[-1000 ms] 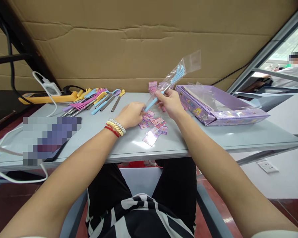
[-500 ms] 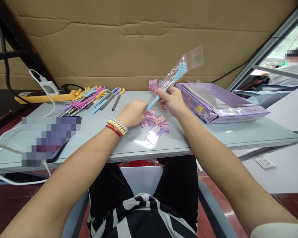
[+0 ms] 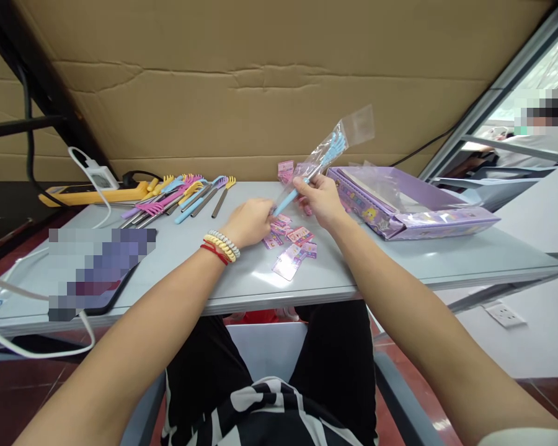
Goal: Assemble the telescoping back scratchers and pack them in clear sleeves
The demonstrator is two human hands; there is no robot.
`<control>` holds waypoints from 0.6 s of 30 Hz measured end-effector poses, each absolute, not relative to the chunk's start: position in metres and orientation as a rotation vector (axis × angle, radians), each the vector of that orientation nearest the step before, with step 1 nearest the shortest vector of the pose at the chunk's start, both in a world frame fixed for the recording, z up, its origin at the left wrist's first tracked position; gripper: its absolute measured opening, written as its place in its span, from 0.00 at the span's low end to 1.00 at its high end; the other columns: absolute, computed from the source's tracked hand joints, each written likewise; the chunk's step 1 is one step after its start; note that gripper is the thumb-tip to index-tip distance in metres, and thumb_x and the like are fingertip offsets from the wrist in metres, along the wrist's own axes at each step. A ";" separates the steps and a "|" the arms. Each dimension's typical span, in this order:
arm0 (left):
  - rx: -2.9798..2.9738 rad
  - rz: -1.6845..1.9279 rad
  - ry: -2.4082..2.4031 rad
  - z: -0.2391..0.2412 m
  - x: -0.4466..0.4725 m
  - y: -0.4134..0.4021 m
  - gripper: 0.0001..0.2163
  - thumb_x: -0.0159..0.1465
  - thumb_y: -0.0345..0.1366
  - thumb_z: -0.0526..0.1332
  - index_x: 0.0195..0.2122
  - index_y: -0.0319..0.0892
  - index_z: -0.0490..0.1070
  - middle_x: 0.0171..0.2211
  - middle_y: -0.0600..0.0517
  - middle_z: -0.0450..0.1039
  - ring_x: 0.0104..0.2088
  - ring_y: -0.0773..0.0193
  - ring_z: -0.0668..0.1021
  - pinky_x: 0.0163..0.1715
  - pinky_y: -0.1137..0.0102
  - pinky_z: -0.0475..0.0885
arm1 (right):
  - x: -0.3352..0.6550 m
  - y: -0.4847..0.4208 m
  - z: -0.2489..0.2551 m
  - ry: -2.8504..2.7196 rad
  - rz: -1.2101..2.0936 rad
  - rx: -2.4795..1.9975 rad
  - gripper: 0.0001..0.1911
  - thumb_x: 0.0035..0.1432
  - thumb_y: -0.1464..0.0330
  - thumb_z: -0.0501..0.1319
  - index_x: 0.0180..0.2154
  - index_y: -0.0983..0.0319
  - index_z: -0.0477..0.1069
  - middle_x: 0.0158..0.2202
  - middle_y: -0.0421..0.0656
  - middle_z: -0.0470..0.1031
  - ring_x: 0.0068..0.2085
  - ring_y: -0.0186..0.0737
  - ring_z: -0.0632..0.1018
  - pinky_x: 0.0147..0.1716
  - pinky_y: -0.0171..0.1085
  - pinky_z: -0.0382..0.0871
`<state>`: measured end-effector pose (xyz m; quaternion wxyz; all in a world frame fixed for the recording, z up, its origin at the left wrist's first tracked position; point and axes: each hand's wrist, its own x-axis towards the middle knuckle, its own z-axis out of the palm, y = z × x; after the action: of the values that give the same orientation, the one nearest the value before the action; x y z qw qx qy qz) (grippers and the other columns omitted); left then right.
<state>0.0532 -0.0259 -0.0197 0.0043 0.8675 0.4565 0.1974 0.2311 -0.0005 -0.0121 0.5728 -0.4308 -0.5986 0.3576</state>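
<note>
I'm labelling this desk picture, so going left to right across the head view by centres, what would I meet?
Smartphone, loose back scratchers, left hand, small printed cards, right hand holding a bagged blue back scratcher, open purple box.

Head view, forward and down over a desk (image 3: 242,279).
The single camera sits at the wearer's head, above the lap (image 3: 335,353), and faces the cardboard (image 3: 279,124) behind the desk. It is near: forearms (image 3: 153,322) enter from the lower corners, left hand (image 3: 248,222) and right hand (image 3: 323,199) fall around mid-frame. The view is wide, from a cable (image 3: 51,355) at left to a person (image 3: 539,148) farther off at right.
</note>
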 end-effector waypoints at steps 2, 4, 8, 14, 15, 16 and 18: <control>2.708 0.618 1.447 -0.020 0.053 -0.026 0.07 0.61 0.29 0.54 0.35 0.41 0.71 0.37 0.46 0.74 0.38 0.58 0.75 0.38 0.66 0.68 | 0.231 -0.001 -0.012 -1.403 0.830 -1.014 0.21 0.45 0.53 0.68 0.27 0.62 0.64 0.18 0.36 0.67 0.18 0.30 0.70 0.13 0.28 0.60; 2.694 0.614 1.465 -0.020 0.052 -0.026 0.07 0.60 0.29 0.54 0.35 0.42 0.71 0.37 0.46 0.74 0.38 0.58 0.75 0.38 0.66 0.68 | 0.231 -0.001 -0.012 -1.406 0.825 -1.024 0.22 0.45 0.52 0.68 0.28 0.62 0.65 0.17 0.36 0.67 0.17 0.29 0.68 0.13 0.28 0.60; 2.687 0.599 1.492 -0.019 0.052 -0.023 0.08 0.61 0.30 0.54 0.36 0.42 0.72 0.38 0.45 0.74 0.39 0.57 0.75 0.39 0.66 0.68 | 0.232 0.000 -0.013 -1.410 0.824 -1.049 0.23 0.43 0.50 0.68 0.27 0.62 0.65 0.16 0.36 0.67 0.14 0.27 0.65 0.11 0.28 0.57; 2.721 0.552 1.528 -0.016 0.057 -0.021 0.09 0.61 0.29 0.53 0.37 0.42 0.72 0.39 0.44 0.74 0.40 0.56 0.76 0.39 0.65 0.69 | 0.233 0.001 -0.013 -1.378 0.823 -1.070 0.24 0.43 0.49 0.68 0.27 0.62 0.65 0.16 0.36 0.66 0.15 0.28 0.66 0.11 0.28 0.58; 2.719 0.555 1.534 -0.016 0.057 -0.021 0.09 0.61 0.29 0.53 0.37 0.41 0.72 0.39 0.44 0.74 0.40 0.56 0.76 0.39 0.65 0.69 | 0.234 0.001 -0.013 -1.380 0.824 -1.066 0.24 0.43 0.49 0.68 0.27 0.62 0.64 0.16 0.36 0.66 0.15 0.28 0.66 0.11 0.28 0.58; 2.717 0.563 1.538 -0.016 0.057 -0.021 0.09 0.61 0.29 0.53 0.38 0.42 0.72 0.40 0.44 0.74 0.40 0.56 0.76 0.40 0.65 0.69 | 0.233 0.001 -0.013 -1.385 0.823 -1.059 0.24 0.42 0.49 0.68 0.27 0.62 0.64 0.16 0.36 0.66 0.15 0.28 0.66 0.11 0.28 0.58; 2.711 0.581 1.540 -0.017 0.056 -0.020 0.09 0.61 0.30 0.53 0.38 0.42 0.72 0.40 0.44 0.75 0.40 0.56 0.76 0.40 0.65 0.69 | 0.233 0.001 -0.013 -1.398 0.819 -1.047 0.24 0.42 0.49 0.68 0.27 0.62 0.64 0.16 0.35 0.66 0.16 0.28 0.66 0.12 0.29 0.58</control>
<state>0.0561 -0.0200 -0.0166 -0.0152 0.8547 0.4856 0.1832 0.2326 0.0015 -0.0134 0.5701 -0.4459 -0.5954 0.3489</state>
